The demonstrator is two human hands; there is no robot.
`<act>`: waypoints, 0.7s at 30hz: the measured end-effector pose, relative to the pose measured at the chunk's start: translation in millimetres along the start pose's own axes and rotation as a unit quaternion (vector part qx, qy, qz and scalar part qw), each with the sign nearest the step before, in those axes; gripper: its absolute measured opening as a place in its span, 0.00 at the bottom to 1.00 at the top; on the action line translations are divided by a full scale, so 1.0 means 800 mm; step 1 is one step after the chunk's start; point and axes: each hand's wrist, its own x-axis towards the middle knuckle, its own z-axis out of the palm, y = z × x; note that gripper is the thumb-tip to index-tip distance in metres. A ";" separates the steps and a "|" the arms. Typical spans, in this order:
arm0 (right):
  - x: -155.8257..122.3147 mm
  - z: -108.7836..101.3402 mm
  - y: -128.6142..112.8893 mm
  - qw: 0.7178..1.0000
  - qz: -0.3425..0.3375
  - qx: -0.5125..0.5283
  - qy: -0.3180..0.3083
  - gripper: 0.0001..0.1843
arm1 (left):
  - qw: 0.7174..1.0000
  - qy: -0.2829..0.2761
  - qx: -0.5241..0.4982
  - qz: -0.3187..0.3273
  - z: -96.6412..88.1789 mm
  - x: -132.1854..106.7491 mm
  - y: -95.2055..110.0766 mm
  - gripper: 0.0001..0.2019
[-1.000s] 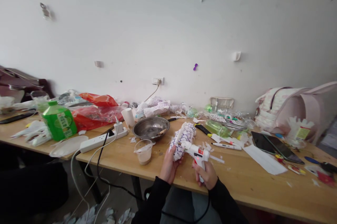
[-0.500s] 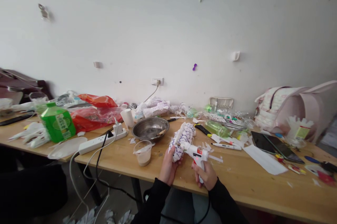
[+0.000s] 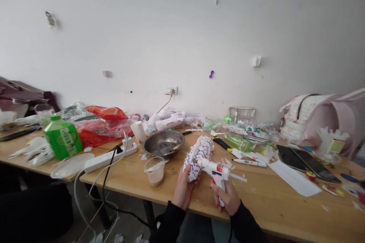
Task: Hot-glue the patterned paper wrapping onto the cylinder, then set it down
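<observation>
Patterned roll (image 3: 205, 147) gripped by left hand (image 3: 183, 189) (jutting forward) | glue gun (image 3: 212, 167) held by right hand (image 3: 228, 196), nozzle (image 3: 201, 162) beside roll

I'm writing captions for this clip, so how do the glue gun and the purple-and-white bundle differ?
The glue gun is white with red parts; the bundle is white with purple markings. The glue gun is in the right hand, the bundle in the left hand. The glue gun has an angled handle; the bundle is roll-shaped. Both are mostly white.
</observation>
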 end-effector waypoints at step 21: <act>-0.004 -0.003 -0.010 1.000 0.012 0.016 0.017 0.24 | 1.000 0.005 0.004 0.007 -0.001 -0.004 0.002 0.19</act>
